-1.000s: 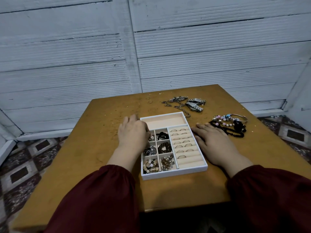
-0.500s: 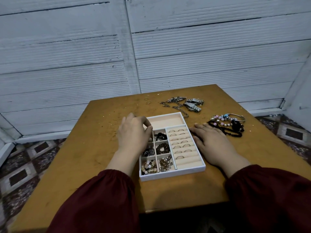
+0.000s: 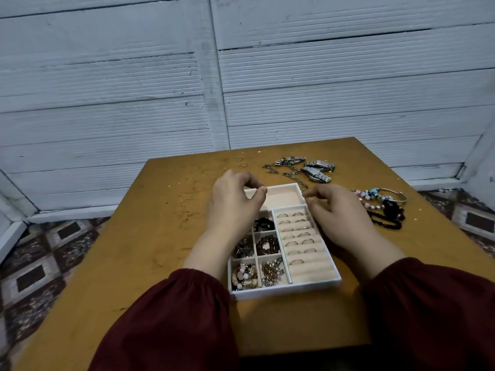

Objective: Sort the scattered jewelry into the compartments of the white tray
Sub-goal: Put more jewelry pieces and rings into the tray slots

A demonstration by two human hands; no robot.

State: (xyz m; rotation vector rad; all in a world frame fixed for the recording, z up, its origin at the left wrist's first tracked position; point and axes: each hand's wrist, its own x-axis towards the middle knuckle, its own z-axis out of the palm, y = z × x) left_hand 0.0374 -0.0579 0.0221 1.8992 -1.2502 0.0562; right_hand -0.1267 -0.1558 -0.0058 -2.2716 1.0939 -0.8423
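Dark red sleeves are covering both forearms at the near edge. The white tray is sitting on the brown table, centred between the arms. Its near-left compartments are holding pale beaded pieces, a tangle of gold-tone chain and dark bead bracelets. The right-hand column of padded rolls is carrying slotted rings. The left hand is hovering over the tray's far-left part, fingers curled with the thumb meeting the fingertips above the peach-lined far compartment; cannot tell whether anything is pinched there. The right hand is lying along the tray's right wall, fingers loosely bent and apart, fingertips near the far-right corner; contact with the rim unclear. Unsorted jewelry is lying on the table: pastel bead bracelets with a bangle and a black bead strand just right of the right hand. Beyond the tray are metal watches, linked chains and two small loose rings. White ribbed wall panels are standing behind the table.
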